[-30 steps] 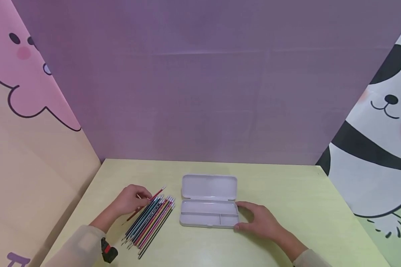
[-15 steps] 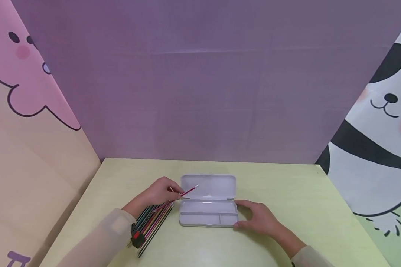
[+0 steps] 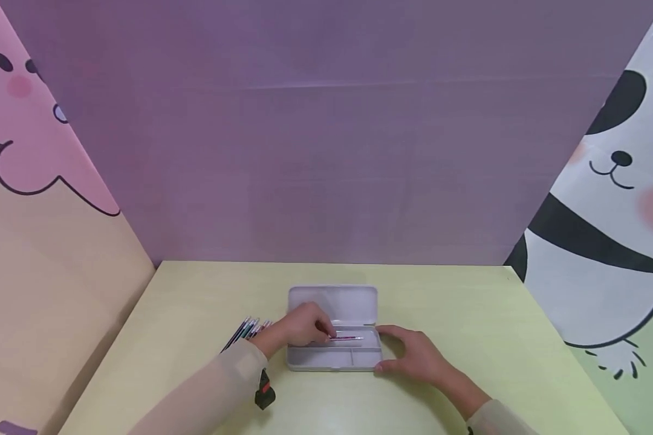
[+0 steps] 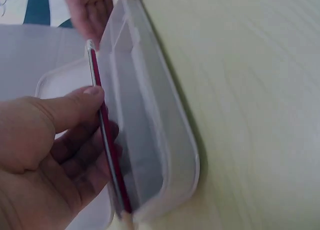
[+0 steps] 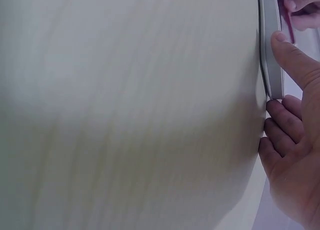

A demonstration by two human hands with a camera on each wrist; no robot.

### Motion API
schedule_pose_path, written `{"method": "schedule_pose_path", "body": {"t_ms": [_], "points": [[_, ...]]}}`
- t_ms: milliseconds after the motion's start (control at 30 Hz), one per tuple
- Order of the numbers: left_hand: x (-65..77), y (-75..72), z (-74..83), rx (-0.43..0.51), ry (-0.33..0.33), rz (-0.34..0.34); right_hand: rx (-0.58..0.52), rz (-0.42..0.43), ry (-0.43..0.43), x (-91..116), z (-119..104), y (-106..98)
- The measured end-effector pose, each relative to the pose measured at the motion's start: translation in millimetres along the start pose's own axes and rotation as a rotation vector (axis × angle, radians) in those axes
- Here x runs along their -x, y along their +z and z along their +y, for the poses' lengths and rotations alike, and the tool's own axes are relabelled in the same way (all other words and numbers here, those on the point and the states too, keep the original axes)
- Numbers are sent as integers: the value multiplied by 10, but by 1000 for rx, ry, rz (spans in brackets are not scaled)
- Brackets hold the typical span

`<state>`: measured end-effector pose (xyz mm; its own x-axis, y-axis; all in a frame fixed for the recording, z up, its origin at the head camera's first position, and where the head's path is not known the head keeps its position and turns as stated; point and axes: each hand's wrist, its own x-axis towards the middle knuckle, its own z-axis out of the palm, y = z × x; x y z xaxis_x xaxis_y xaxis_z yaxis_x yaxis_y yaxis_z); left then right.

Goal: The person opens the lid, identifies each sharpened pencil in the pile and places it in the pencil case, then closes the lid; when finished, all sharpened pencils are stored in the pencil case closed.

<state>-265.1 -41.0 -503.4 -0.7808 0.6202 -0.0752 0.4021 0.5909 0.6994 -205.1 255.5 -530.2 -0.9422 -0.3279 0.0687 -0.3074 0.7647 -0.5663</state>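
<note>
A pale pencil case (image 3: pixel 366 360) lies with its lid (image 3: pixel 334 299) folded back on the table. In the head view my left hand (image 3: pixel 306 325) is over the case, pinching a red pencil (image 3: pixel 349 338) above the long rear compartment. The left wrist view has this pencil (image 4: pixel 111 150) between thumb and fingers, its white end toward the case's far end. At the case's right end my right hand (image 3: pixel 418 357) holds it, thumb at the front corner and forefinger at the rear one. Several more pencils (image 3: pixel 245 330) lie left of the case, partly hidden by my left arm.
The light wooden table (image 3: pixel 446 296) extends around the case. A purple backdrop (image 3: pixel 326 151) rises along its rear edge. Printed panels stand on both sides, one with a panda (image 3: pixel 604 272). A dark device (image 3: pixel 265 393) is strapped to my left wrist.
My left hand has carried the red pencil rightward from the bunch to over the case, turning it nearly parallel to the case's length. My right hand has stayed at the case's right end.
</note>
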Motion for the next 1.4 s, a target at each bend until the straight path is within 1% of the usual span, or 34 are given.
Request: {"method": "schedule_pose_path", "body": {"t_ms": [133,300,600,700,833,933,1000,1200,1400], "points": [[-50,89,81,-64,-2,29,-13,-12,-1,-10,-24,-1],[-76,146,169,-123,-20,43,-1,-14,6,-13,-14,3],[-112,194,229,-176,-29,44,-2,-11,14,-21,26,22],[-114,198,254,-222,-18,38,-5,-12,13,-21,23,18],[-123,219,269,-280,-27,29,-12,-12,9,-20,9,12],[-126,233,276,-289,-48,28,-14,-10,8,-18,3,13],[-128,238,275,-293,-51,31,-12,-8,11,-17,0,15],[-144,268,236,-318,-43,35,-5,-1,16,-15,-5,10],[-134,267,224,-307,-37,38,-5,2,16,-7,-13,3]]}}
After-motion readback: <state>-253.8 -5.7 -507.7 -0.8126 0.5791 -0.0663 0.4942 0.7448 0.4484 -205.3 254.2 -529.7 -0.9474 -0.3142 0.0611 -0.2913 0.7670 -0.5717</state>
